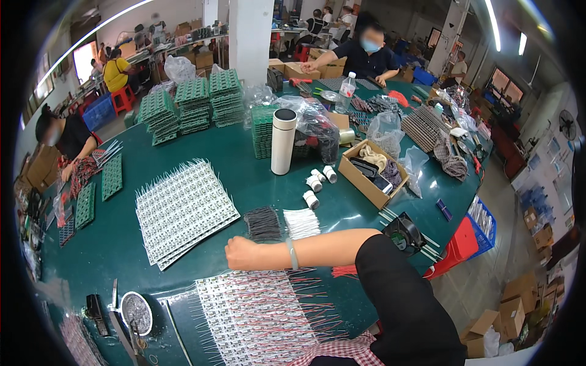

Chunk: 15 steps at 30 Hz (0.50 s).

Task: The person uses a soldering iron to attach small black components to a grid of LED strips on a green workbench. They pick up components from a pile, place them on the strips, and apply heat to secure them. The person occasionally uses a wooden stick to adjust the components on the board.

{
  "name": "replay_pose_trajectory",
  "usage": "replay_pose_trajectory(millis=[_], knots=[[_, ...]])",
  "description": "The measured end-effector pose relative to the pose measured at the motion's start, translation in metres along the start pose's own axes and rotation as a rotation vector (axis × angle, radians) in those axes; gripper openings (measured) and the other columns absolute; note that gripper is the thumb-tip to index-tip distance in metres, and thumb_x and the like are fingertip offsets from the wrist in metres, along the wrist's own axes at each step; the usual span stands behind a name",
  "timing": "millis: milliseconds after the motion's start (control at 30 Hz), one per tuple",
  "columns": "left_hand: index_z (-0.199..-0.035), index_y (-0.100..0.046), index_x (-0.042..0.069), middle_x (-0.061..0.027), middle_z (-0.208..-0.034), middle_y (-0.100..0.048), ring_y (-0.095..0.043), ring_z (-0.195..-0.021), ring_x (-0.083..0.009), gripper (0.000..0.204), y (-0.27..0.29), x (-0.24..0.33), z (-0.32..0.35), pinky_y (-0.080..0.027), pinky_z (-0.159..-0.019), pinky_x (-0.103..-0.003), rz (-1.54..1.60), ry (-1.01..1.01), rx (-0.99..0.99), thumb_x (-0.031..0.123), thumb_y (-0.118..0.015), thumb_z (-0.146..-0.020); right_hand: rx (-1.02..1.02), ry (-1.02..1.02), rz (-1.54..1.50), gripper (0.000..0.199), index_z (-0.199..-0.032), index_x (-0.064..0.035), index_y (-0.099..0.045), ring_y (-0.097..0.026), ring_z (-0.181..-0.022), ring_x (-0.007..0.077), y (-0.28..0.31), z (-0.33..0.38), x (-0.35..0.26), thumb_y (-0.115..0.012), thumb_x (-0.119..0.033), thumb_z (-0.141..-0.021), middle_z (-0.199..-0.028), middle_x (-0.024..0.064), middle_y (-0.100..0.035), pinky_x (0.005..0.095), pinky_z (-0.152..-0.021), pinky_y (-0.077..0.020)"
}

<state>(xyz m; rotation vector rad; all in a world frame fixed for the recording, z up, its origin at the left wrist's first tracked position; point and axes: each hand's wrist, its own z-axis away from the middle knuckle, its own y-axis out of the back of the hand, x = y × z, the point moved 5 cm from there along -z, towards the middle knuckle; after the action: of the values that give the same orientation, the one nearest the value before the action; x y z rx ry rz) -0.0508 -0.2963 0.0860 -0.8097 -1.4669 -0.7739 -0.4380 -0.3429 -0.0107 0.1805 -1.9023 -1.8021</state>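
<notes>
"Since the black wires point(262, 224) and white wires point(301, 224) lie just beyond the wired board sheet point(250, 317), are they set for easy reach?"

"Probably; the sheet lies flat on the near tabletop point(110, 244), likely keeping work close."

"And the hands?"

"The right hand point(243, 253) is curled into a fist near the sheet's far edge (whether anything's inside, I can't tell); the left hand is out of view."

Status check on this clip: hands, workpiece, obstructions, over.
Left hand out of view. Right hand curled, contents hidden. Red-wired white panel close by, on green table. White tub off to its left, not overlapping.
</notes>
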Motion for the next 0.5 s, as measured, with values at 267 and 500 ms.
replay_pose_trajectory(millis=[267, 500], knots=[[-0.1, -0.062, 0.001, -0.0056, -0.086, -0.06, -0.053, -0.069, -0.0166, 0.023, -0.004, 0.016, 0.009, -0.042, -0.061, -0.031, 0.003, -0.004, -0.029, -0.004, -0.072, -0.08, -0.205, -0.043, -0.005, 0.016, -0.075, -0.008, -0.076, -0.064, -0.077, 0.0264, -0.004, -0.01, -0.003, -0.073, -0.022, -0.07, -0.081, 0.012, -0.068, 0.0353, -0.053, -0.0479], [-0.099, -0.062, 0.003, -0.0061, -0.089, -0.06, -0.053, -0.072, -0.0174, 0.02, -0.003, 0.005, 0.005, -0.042, -0.063, -0.034, -0.038, 0.054, -0.012, 0.003, -0.072, -0.082, -0.225, -0.013, -0.018, 0.018, -0.078, -0.0093, -0.077, -0.066, -0.08, 0.0295, -0.016, -0.01, 0.002, -0.073, -0.025, -0.071, -0.086, 0.014, -0.07, 0.0414, -0.056, -0.05]])
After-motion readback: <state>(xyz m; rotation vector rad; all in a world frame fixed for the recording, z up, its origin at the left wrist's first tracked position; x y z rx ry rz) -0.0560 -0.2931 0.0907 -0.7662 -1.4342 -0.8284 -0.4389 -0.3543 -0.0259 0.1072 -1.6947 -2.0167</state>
